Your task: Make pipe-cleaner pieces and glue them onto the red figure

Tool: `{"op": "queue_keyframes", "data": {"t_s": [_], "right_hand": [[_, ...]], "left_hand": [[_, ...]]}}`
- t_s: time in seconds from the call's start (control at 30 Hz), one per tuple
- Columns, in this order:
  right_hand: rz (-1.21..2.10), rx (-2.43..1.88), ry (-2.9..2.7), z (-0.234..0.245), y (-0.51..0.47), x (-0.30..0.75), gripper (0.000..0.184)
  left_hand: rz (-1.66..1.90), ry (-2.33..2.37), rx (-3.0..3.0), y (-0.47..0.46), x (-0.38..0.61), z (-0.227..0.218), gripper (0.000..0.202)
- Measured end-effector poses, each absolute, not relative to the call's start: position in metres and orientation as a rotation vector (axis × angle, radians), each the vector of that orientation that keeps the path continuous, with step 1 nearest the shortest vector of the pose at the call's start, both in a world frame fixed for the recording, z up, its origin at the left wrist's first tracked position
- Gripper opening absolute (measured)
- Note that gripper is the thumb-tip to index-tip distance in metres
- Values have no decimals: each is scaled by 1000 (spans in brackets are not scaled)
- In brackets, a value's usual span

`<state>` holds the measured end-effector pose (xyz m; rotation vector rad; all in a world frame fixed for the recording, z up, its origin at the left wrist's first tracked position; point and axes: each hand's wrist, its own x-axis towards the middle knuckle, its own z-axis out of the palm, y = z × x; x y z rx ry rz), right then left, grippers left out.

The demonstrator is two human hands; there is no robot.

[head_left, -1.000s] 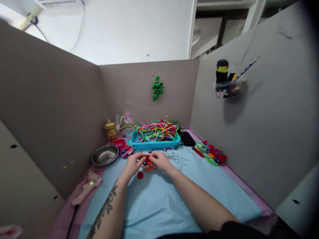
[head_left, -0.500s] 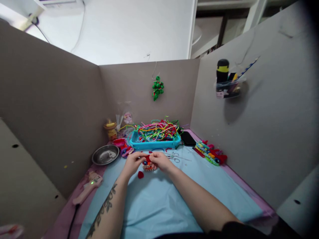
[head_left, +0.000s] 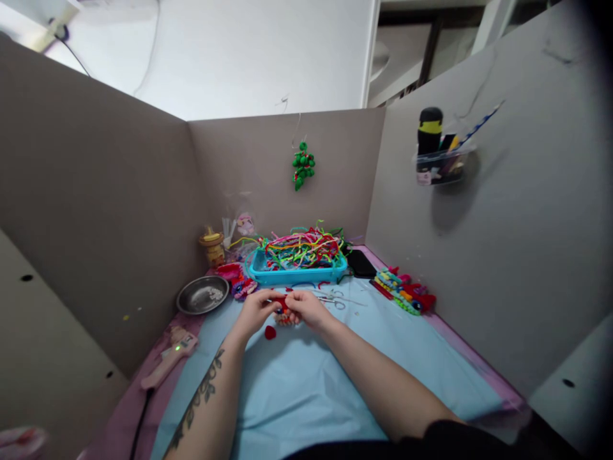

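Observation:
My left hand (head_left: pixel 256 311) and my right hand (head_left: pixel 306 308) meet over the light blue mat (head_left: pixel 311 383), fingers pinched together on a small red and orange pipe-cleaner craft piece (head_left: pixel 283 312). Most of the piece is hidden between the fingers. A small red pompom (head_left: pixel 270 332) lies on the mat just below my left hand. Scissors (head_left: pixel 332 299) lie right of my right hand.
A turquoise tray (head_left: pixel 297 276) of coloured pipe cleaners stands at the back. A metal bowl (head_left: pixel 202 295) and a pink glue gun (head_left: pixel 167 354) are at the left. Finished colourful pieces (head_left: pixel 405 295) and a black phone (head_left: pixel 360 263) lie at the right. Grey cardboard walls enclose the desk.
Both hands stay pinched on the craft piece with slight finger movement. The view has tilted slightly.

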<state>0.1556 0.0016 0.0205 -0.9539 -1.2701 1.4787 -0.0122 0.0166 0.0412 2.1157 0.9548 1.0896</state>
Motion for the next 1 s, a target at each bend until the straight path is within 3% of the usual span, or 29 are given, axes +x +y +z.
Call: {"op": "queue_keyframes", "data": {"t_s": [0.17, 0.37, 0.63, 0.9, 1.0], "right_hand": [[1482, -953, -1268, 17, 2, 154, 33], [1352, -948, -1137, 14, 5, 151, 31], [1219, -935, -1013, 15, 4, 147, 32], [1288, -981, -1179, 8, 3, 143, 29], [1159, -1034, -1289, 9, 1, 144, 23]], "left_hand": [[1042, 953, 2058, 16, -13, 44, 17], [1085, 942, 1912, 19, -11, 37, 46], [1199, 1024, 1755, 18, 4, 27, 30], [1201, 1075, 1612, 13, 8, 32, 34], [1220, 1065, 1634, 14, 6, 32, 35]]}}
